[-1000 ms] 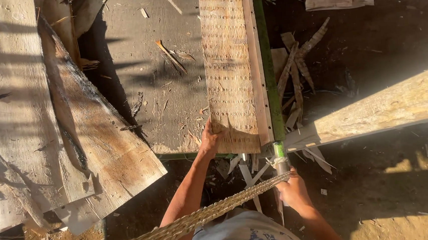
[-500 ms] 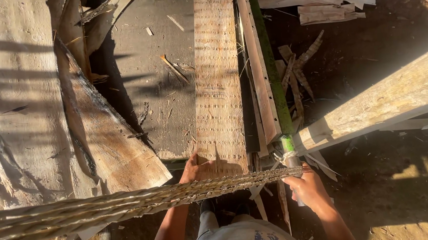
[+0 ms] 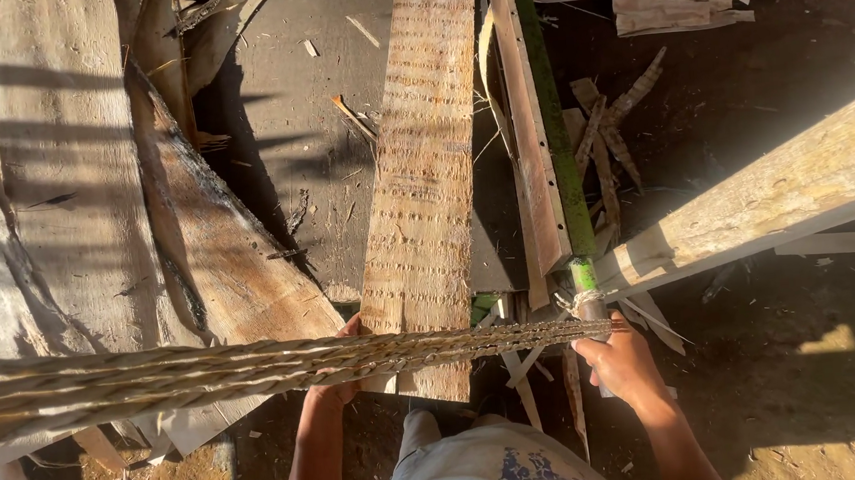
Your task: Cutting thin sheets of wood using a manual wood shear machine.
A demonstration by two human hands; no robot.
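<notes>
Holding one bamboo slat (image 3: 423, 200) and one green pole (image 3: 585, 277), both hands busy.

I see my left hand (image 3: 342, 381) gripping the slat's near end, fingers partly hidden behind three woven strands (image 3: 256, 367); my right hand (image 3: 621, 357) closes around the pole's base.

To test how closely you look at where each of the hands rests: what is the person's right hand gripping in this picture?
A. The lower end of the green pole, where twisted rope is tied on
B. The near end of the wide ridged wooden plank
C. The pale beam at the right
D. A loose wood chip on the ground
A: the right hand closes on the bottom of the green pole, just below the knot of the rope; the left hand is at the plank.
</notes>
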